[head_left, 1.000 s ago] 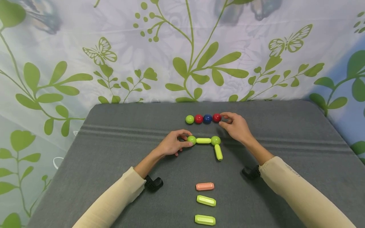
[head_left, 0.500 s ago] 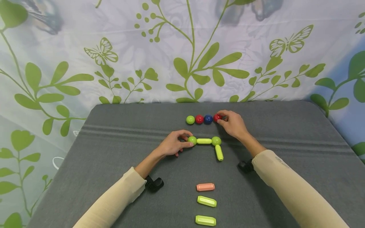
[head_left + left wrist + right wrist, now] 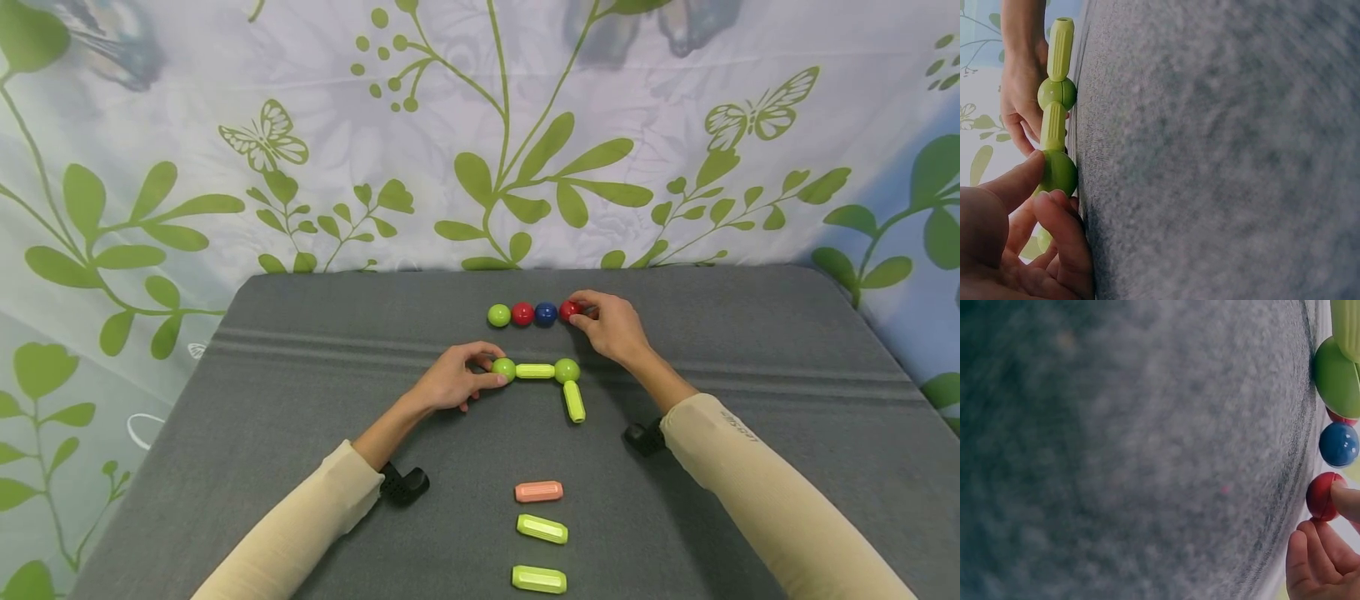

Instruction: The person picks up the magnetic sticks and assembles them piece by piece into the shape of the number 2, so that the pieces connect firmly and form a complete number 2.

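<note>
My left hand (image 3: 455, 377) holds a green ball (image 3: 504, 369) at the left end of a joined piece. From that ball a yellow-green rod (image 3: 535, 371) runs right to a second green ball (image 3: 567, 371), and another yellow-green rod (image 3: 574, 402) points from there toward me. Behind it, my right hand (image 3: 612, 325) pinches the red ball (image 3: 1322, 496) at the right end of a row between thumb and fingers. Left of it in that row lie a blue ball (image 3: 546, 313), another red ball (image 3: 522, 313) and a green ball (image 3: 498, 315).
Nearer to me lie an orange rod (image 3: 538, 491) and two loose yellow-green rods, one (image 3: 542, 528) slightly tilted and one (image 3: 539, 579) at the front. A grey cloth-covered table (image 3: 337, 317) carries everything. Behind it hangs a leaf-patterned curtain (image 3: 420, 167).
My right hand has moved slightly left and closed its thumb and fingers on the end red ball. The left hand and the joined piece have stayed in place.
</note>
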Tool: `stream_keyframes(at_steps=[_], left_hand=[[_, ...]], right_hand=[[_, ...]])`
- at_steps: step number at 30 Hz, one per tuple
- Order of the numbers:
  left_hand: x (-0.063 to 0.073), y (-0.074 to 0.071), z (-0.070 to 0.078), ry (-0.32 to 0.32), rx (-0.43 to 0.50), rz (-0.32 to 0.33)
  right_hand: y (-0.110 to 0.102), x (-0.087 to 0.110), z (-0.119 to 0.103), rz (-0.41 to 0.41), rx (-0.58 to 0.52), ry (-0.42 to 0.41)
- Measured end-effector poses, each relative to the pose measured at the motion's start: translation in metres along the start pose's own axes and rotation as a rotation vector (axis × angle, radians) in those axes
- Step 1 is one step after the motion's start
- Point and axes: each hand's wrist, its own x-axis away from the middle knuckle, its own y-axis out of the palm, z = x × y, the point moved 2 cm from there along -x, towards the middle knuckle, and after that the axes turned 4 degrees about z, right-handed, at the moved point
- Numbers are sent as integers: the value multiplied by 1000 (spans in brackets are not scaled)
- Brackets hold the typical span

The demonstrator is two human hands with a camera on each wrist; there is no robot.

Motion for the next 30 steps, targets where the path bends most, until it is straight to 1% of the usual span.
stream_keyframes(at_steps=[9, 17, 22, 30], left_hand=[[0, 1, -1, -3, 7, -7], [-1, 2, -1, 4, 7, -3], [-1, 2, -1, 1, 2, 7], [0, 1, 0, -4, 3, 7]], right_hand=[[0, 2, 2, 14, 0, 5], [-2, 7, 3, 23, -40, 21], [-5, 14, -1, 28, -68, -4], [-11, 32, -7, 26, -86, -56]])
